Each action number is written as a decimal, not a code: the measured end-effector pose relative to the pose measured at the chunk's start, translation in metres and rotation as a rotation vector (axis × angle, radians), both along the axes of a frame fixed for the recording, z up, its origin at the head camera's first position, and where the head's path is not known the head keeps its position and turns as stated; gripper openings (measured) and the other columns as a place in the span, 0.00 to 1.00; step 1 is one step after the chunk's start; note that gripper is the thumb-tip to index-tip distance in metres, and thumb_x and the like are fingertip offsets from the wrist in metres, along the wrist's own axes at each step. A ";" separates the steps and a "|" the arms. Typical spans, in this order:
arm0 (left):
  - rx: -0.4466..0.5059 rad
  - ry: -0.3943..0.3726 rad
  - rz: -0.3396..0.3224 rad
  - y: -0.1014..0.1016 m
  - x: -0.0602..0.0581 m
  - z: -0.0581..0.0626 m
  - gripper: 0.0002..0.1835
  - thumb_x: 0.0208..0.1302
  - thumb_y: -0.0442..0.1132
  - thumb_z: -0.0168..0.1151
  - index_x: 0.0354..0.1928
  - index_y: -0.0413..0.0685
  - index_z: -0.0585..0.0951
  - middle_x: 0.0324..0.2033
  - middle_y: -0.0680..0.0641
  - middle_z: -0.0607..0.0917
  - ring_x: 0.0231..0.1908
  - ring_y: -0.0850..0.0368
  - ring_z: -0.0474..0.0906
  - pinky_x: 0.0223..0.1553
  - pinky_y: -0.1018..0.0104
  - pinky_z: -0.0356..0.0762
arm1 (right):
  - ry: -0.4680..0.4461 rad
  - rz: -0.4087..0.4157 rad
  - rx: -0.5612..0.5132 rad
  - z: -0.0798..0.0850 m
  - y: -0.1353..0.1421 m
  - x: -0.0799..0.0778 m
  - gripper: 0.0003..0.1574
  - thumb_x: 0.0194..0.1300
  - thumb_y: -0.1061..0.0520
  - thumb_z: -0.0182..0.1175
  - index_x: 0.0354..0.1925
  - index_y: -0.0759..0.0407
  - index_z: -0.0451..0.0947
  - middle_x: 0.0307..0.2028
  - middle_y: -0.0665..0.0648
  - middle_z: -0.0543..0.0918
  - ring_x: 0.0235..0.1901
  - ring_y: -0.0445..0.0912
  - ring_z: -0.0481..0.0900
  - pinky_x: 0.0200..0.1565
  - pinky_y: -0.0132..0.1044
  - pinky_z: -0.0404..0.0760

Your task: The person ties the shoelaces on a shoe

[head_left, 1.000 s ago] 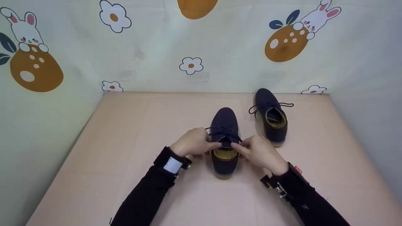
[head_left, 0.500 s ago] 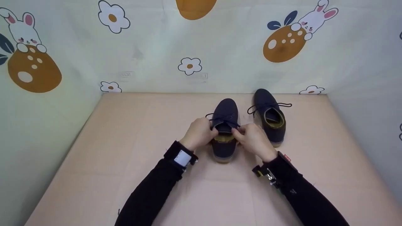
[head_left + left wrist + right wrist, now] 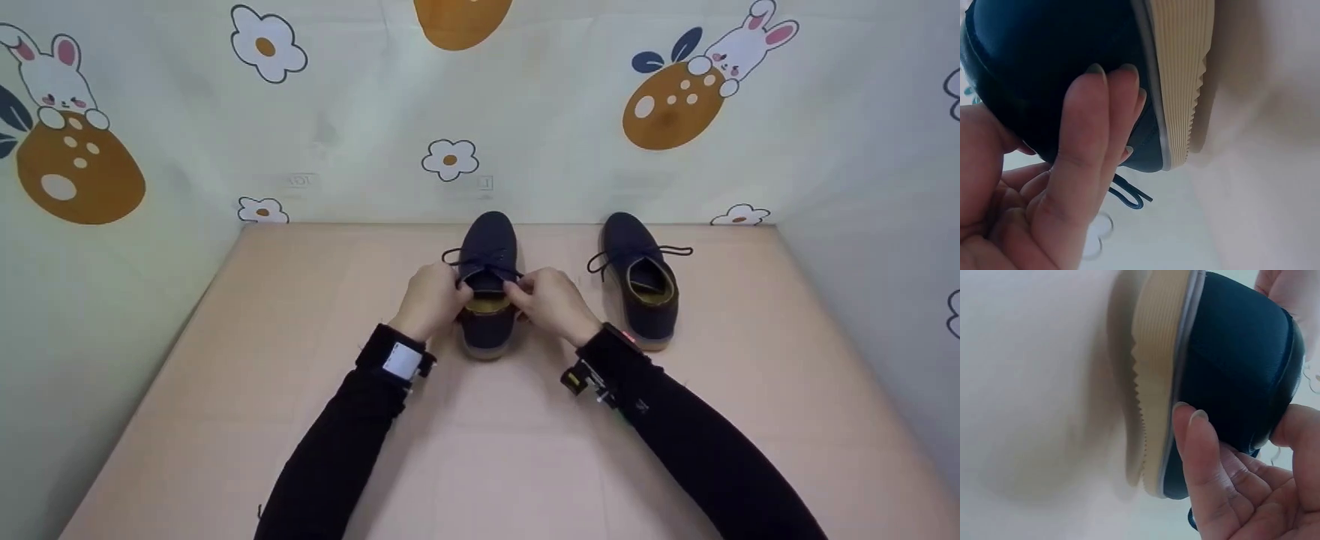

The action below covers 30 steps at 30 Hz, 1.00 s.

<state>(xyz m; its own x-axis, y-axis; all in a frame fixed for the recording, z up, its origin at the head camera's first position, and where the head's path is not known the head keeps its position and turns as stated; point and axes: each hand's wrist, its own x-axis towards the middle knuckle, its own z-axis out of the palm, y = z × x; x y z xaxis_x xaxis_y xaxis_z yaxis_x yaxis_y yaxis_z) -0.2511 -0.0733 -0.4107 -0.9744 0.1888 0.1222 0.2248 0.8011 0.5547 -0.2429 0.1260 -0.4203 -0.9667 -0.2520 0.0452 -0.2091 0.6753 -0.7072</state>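
A dark navy lace-up shoe (image 3: 486, 334) points toward the back wall, its toe at the table's far edge. My left hand (image 3: 430, 301) grips its left side, thumb at the collar and fingers along the outer wall. From the other side my right hand (image 3: 556, 306) holds it the same way. Both wrist views show fingers pressed on the dark upper (image 3: 1230, 354), just above the ribbed tan sole (image 3: 1182, 73). The bow of the lace (image 3: 487, 264) spreads over the tongue, one loop sticking out left.
To the right stands a matching navy shoe (image 3: 652, 319), toe also toward the back, lace loops spread to both sides. Patterned cloth walls (image 3: 360, 112) bound the pale pinkish table (image 3: 487, 450) at the back and sides.
Both hands have moved the shoe away from me to the far edge, then leftward, widening the gap to the other shoe. The second shoe keeps its place.
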 end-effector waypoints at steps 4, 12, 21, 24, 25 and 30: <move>-0.017 0.023 0.022 -0.013 -0.004 -0.002 0.19 0.57 0.31 0.60 0.12 0.49 0.68 0.18 0.47 0.79 0.18 0.54 0.73 0.23 0.62 0.72 | -0.016 0.010 0.000 -0.001 -0.015 -0.009 0.24 0.73 0.48 0.57 0.22 0.58 0.81 0.24 0.59 0.86 0.19 0.43 0.80 0.23 0.31 0.70; -0.027 0.031 0.058 -0.029 -0.014 -0.004 0.17 0.57 0.31 0.60 0.13 0.48 0.70 0.20 0.44 0.81 0.21 0.50 0.76 0.26 0.58 0.74 | -0.031 0.009 0.019 -0.003 -0.034 -0.021 0.25 0.73 0.48 0.56 0.23 0.59 0.83 0.26 0.60 0.86 0.19 0.42 0.75 0.23 0.31 0.68; -0.040 -0.007 0.045 -0.036 -0.021 -0.010 0.19 0.61 0.33 0.59 0.12 0.48 0.69 0.16 0.50 0.76 0.17 0.55 0.72 0.21 0.64 0.68 | -0.059 -0.019 -0.011 -0.009 -0.040 -0.026 0.25 0.73 0.46 0.56 0.26 0.60 0.84 0.25 0.58 0.86 0.21 0.43 0.80 0.25 0.32 0.72; -0.040 -0.022 0.040 -0.036 -0.020 -0.010 0.18 0.65 0.35 0.59 0.15 0.45 0.74 0.19 0.48 0.79 0.19 0.54 0.74 0.23 0.63 0.71 | -0.074 -0.034 -0.029 -0.011 -0.039 -0.027 0.24 0.73 0.45 0.56 0.27 0.59 0.84 0.25 0.56 0.86 0.22 0.44 0.81 0.27 0.33 0.73; -0.038 -0.028 0.041 -0.036 -0.020 -0.010 0.17 0.66 0.37 0.59 0.17 0.44 0.76 0.20 0.47 0.80 0.20 0.54 0.75 0.24 0.62 0.72 | -0.077 -0.036 -0.031 -0.012 -0.039 -0.027 0.25 0.73 0.45 0.56 0.27 0.59 0.84 0.24 0.56 0.86 0.23 0.44 0.81 0.27 0.34 0.73; -0.007 -0.076 0.048 -0.037 -0.018 -0.010 0.19 0.73 0.44 0.54 0.28 0.40 0.83 0.22 0.46 0.82 0.21 0.53 0.77 0.26 0.61 0.74 | -0.075 -0.018 -0.043 -0.013 -0.032 -0.028 0.29 0.74 0.41 0.53 0.29 0.61 0.85 0.27 0.58 0.87 0.25 0.45 0.81 0.33 0.36 0.75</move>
<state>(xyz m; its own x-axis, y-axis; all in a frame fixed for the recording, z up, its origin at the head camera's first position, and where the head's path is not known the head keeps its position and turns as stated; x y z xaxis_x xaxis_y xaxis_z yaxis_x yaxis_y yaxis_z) -0.2694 -0.1107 -0.4212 -0.9888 0.1420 0.0464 0.1433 0.8138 0.5632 -0.2704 0.0938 -0.4332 -0.9720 -0.2344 -0.0172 -0.1429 0.6475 -0.7486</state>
